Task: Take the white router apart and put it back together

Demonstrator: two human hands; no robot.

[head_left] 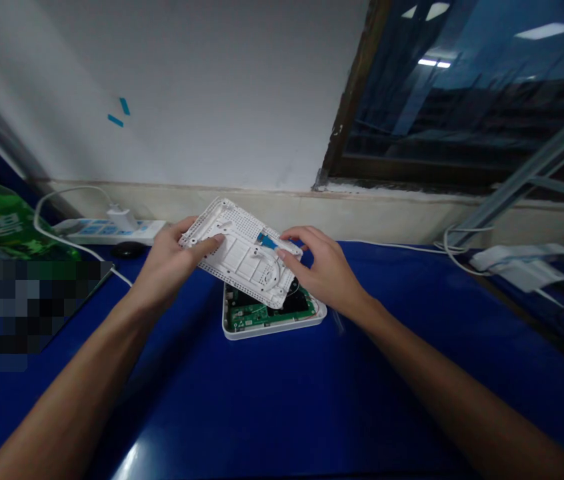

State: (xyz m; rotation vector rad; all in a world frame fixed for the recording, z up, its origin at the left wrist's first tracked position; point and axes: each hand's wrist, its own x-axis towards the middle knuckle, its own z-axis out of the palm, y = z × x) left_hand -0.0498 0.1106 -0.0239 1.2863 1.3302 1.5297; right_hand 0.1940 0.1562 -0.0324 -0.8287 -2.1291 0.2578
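Note:
My left hand (175,257) grips the left end of a white perforated plastic cover (237,257), thumb on its ribbed inner face. The cover is tilted above an open white device housing (249,335) with a green circuit board (249,313) inside. A blue connector-like piece (267,241) lies against the cover near its upper right edge. My right hand (319,263) is at the cover's right end, thumb and index finger closed at the blue piece. The cover hides part of the board.
Behind on the left are a white power strip (97,231) with a plugged-in charger (122,217), a black mouse (129,250) and a green bag (2,217). At the right lie a white adapter (525,263) and cables on the blue table (282,407). A wall and window stand behind.

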